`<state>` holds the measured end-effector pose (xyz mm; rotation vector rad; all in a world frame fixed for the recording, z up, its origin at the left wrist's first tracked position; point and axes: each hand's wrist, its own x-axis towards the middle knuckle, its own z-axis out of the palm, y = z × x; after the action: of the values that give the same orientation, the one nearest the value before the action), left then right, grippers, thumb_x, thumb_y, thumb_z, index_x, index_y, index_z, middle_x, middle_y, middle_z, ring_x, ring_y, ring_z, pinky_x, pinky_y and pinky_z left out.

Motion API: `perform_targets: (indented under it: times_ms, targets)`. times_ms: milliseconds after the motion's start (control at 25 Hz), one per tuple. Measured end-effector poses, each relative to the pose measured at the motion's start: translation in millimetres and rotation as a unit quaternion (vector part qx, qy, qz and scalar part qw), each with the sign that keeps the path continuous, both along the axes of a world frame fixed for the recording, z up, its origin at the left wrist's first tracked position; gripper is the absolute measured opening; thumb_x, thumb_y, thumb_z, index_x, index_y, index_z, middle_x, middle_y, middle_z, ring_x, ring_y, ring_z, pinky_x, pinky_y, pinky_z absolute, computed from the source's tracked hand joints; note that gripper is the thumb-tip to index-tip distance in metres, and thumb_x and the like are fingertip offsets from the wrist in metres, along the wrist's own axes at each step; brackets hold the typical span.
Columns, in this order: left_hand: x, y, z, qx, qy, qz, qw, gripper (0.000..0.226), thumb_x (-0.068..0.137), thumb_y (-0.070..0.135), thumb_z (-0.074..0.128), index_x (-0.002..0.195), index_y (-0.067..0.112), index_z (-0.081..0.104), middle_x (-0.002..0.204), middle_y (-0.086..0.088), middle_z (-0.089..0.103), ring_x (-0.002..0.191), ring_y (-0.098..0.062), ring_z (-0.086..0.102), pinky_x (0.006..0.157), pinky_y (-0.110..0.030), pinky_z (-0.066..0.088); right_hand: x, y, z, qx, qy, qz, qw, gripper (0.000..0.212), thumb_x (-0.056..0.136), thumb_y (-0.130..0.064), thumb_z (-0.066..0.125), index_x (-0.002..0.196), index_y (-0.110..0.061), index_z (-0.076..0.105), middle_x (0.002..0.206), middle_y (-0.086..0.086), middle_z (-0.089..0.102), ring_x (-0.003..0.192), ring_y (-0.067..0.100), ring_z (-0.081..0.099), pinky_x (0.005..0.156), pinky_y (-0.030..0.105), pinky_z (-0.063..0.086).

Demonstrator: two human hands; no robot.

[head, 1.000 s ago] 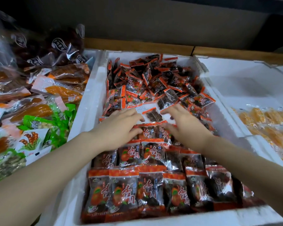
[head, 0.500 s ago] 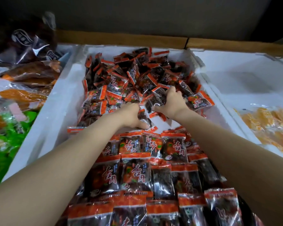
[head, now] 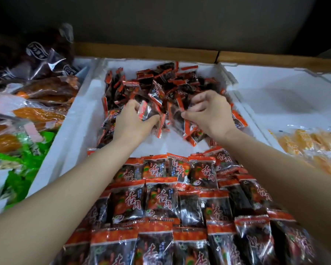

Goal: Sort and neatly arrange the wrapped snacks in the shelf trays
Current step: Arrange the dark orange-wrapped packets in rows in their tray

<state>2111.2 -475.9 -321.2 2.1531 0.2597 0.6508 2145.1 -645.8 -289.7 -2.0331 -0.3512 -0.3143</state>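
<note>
Left hand (head: pixel 134 123): fingers curled round dark packet (head: pixel 148 114), red-edged, thumb beneath. Right hand (head: pixel 208 113): fingers bent, tips pinching second packet (head: pixel 175 113). Loose heap (head: pixel 161 83) just beyond both my hands, far end of white tray (head: pixel 78 119). Neat rows (head: pixel 170 188) behind my wrists, nearer me.

wooden rail (head: pixel 145 52) along back, one seam; dark grey wall (head: pixel 161 22) above
</note>
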Motion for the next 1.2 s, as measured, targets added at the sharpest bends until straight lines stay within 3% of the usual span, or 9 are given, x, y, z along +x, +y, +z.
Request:
perform_targets:
  times_ms: [120, 280, 480, 600, 720, 880, 1000, 1120, 1200]
  targets:
    - [-14, -5, 0, -0.277, 0.008, -0.045, 0.960, 0.019, 0.092, 0.020, 0.060, 0.105, 0.007, 0.055, 0.095, -0.014, 0.068, 0.073, -0.030, 0.069, 0.066, -0.039, 0.058, -38, 7, 11, -0.004, -0.120, 0.042, 0.992, 0.031, 0.074, -0.007, 0.077, 0.089, -0.018, 0.052, 0.068, -0.007, 0.065, 0.068, 0.000, 0.063, 0.068, 0.013, 0.050]
    - [-47, -24, 16, -0.554, 0.056, -0.150, 0.817, 0.029, 0.101, 0.029, 0.040, 0.107, 0.007, 0.057, 0.099, -0.011, 0.068, 0.072, -0.019, 0.069, 0.052, -0.032, 0.056, -77, 5, 2, -0.173, -0.193, 0.121, 0.958, 0.035, 0.074, -0.010, 0.076, 0.089, -0.025, 0.048, 0.072, -0.013, 0.063, 0.079, 0.004, 0.062, 0.077, 0.023, 0.047]
    - [-71, -27, 11, -0.462, 0.069, -0.192, 0.863, 0.036, 0.087, 0.019, 0.065, 0.121, 0.010, 0.056, 0.109, -0.009, 0.067, 0.091, -0.017, 0.068, 0.068, -0.034, 0.056, -98, -12, 3, -0.118, -0.112, 0.168, 0.972, 0.034, 0.080, -0.017, 0.072, 0.100, -0.026, 0.047, 0.093, -0.010, 0.059, 0.091, 0.000, 0.057, 0.080, 0.012, 0.048]
    - [-83, -29, 9, -0.425, 0.076, -0.236, 0.871, 0.039, 0.086, 0.020, 0.066, 0.123, 0.016, 0.054, 0.113, -0.003, 0.068, 0.105, -0.017, 0.064, 0.077, -0.032, 0.053, -102, -22, 12, -0.094, -0.042, 0.091, 0.991, 0.052, 0.076, -0.021, 0.076, 0.117, -0.025, 0.044, 0.112, -0.010, 0.050, 0.088, -0.003, 0.056, 0.071, 0.007, 0.047]
    - [-97, -36, 13, -0.335, 0.058, -0.276, 0.899, 0.032, 0.086, 0.022, 0.066, 0.117, 0.024, 0.056, 0.107, 0.004, 0.069, 0.095, -0.008, 0.067, 0.072, -0.024, 0.051, -106, -33, 21, -0.043, 0.096, 0.102, 0.989, 0.043, 0.076, -0.022, 0.074, 0.112, -0.022, 0.051, 0.100, -0.009, 0.058, 0.065, -0.005, 0.059, 0.055, 0.007, 0.044]
    - [-105, -48, 11, -0.212, 0.016, -0.256, 0.943, 0.024, 0.086, 0.013, 0.067, 0.105, 0.025, 0.058, 0.094, 0.002, 0.067, 0.080, -0.008, 0.065, 0.074, -0.029, 0.054, -119, -49, 19, -0.069, 0.149, 0.081, 0.983, 0.038, 0.077, -0.030, 0.072, 0.111, -0.027, 0.055, 0.100, -0.009, 0.056, 0.073, -0.001, 0.056, 0.059, 0.003, 0.045]
    - [-109, -56, 5, -0.221, 0.017, -0.243, 0.944, 0.024, 0.088, 0.012, 0.065, 0.103, 0.029, 0.057, 0.102, 0.001, 0.068, 0.089, -0.015, 0.067, 0.078, -0.030, 0.056, -120, -56, 9, -0.107, 0.188, 0.063, 0.974, 0.039, 0.077, -0.027, 0.073, 0.113, -0.023, 0.057, 0.097, -0.003, 0.060, 0.076, 0.001, 0.059, 0.069, 0.009, 0.048]
    - [-109, -54, 2, -0.304, 0.015, -0.224, 0.926, 0.022, 0.092, 0.008, 0.059, 0.101, 0.028, 0.055, 0.100, -0.005, 0.067, 0.080, -0.015, 0.071, 0.072, -0.027, 0.057, -117, -61, 5, -0.017, 0.242, 0.082, 0.967, 0.023, 0.081, -0.012, 0.068, 0.102, -0.002, 0.064, 0.078, 0.008, 0.066, 0.061, 0.011, 0.065, 0.061, 0.019, 0.055]
    - [-107, -48, -1, -0.351, 0.031, -0.207, 0.913, 0.022, 0.092, 0.010, 0.059, 0.106, 0.027, 0.057, 0.108, -0.008, 0.066, 0.077, -0.015, 0.072, 0.079, -0.034, 0.057, -116, -64, 6, 0.048, 0.252, 0.078, 0.963, 0.008, 0.085, -0.008, 0.062, 0.091, -0.002, 0.064, 0.070, 0.005, 0.066, 0.059, 0.010, 0.066, 0.060, 0.019, 0.056]
